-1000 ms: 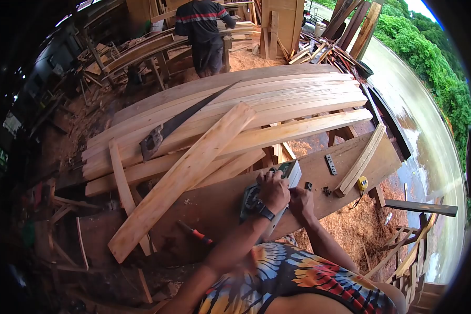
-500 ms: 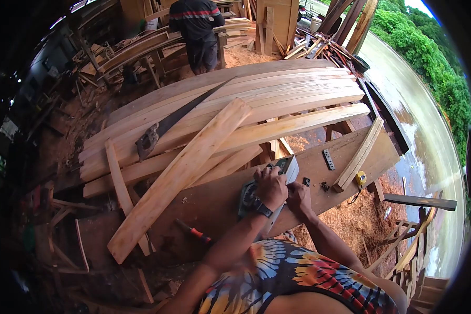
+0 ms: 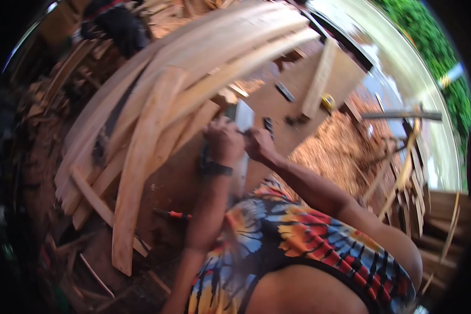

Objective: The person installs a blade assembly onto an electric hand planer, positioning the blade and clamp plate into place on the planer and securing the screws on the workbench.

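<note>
A green power planer (image 3: 244,118) with a flat metal base lies on its side on the brown board (image 3: 293,78). My left hand (image 3: 225,140), with a dark band at the wrist, is closed on the planer's body, its fingers blurred. Close beside it, my right hand (image 3: 259,144) is closed at the edge of the metal base, around something too small to make out. To the right of the planer are a small black part (image 3: 268,127) and a grey metal piece with holes (image 3: 285,92). A red-handled screwdriver (image 3: 179,214) lies at the left.
Long planks (image 3: 214,49) fan out behind, with a loose plank (image 3: 146,167) across them and a saw (image 3: 121,104) among them. A wood block (image 3: 319,81) and a yellow tape measure (image 3: 328,101) sit at the right. Another person (image 3: 123,29) stands at the upper left.
The view has turned and blurred, so the bench and planks appear shifted left and tilted. Both of my hands stay together at the planer.
</note>
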`<control>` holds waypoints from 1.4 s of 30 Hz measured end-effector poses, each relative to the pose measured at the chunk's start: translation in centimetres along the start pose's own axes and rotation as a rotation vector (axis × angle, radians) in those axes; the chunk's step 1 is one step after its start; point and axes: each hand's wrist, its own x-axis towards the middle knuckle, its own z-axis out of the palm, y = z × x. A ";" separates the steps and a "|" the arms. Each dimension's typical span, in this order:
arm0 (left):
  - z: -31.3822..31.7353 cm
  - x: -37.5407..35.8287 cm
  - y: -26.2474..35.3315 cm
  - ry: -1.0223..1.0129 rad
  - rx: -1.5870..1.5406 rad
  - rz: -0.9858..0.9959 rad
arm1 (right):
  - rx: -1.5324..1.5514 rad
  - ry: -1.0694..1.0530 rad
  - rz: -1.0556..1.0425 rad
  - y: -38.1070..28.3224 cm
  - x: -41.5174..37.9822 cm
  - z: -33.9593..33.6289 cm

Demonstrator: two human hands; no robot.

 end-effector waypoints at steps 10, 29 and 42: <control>-0.3 -0.1 0.0 0.023 -0.046 0.002 | -0.251 0.240 0.057 12.4 4.1 -6.3; -0.5 -0.4 -0.3 0.001 -0.108 -0.051 | -0.414 0.144 0.073 16.7 3.6 -6.5; -0.3 -0.2 -1.6 -0.018 -0.232 -0.062 | 0.352 -0.178 0.066 5.4 -0.2 -6.3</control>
